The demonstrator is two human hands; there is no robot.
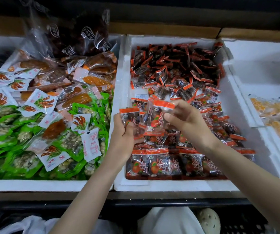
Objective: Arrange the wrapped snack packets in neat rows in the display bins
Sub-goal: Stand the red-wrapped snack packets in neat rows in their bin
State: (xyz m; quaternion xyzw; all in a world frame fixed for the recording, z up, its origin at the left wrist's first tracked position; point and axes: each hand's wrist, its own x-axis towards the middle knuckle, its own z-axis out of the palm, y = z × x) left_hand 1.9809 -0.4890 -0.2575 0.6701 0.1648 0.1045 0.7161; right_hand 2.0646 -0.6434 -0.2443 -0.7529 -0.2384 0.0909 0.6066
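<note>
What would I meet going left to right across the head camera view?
Bin of green and white packets → left hand gripping red-edged packets → right hand pinching a single packet → orange packets.

Dimly lit, deep shadow along the top; backed by a brown wooden ledge (162, 30), edged in front with a brown counter strip (34, 195), black slatted crate (237, 223) down below

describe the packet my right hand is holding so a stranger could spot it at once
Find the middle white foam bin, full of red-and-black packets. Over its near half the right hand pinches one packet by its red-striped top. Unlike the rows below, it hangs in the air, right of the left hand's stack.
</note>
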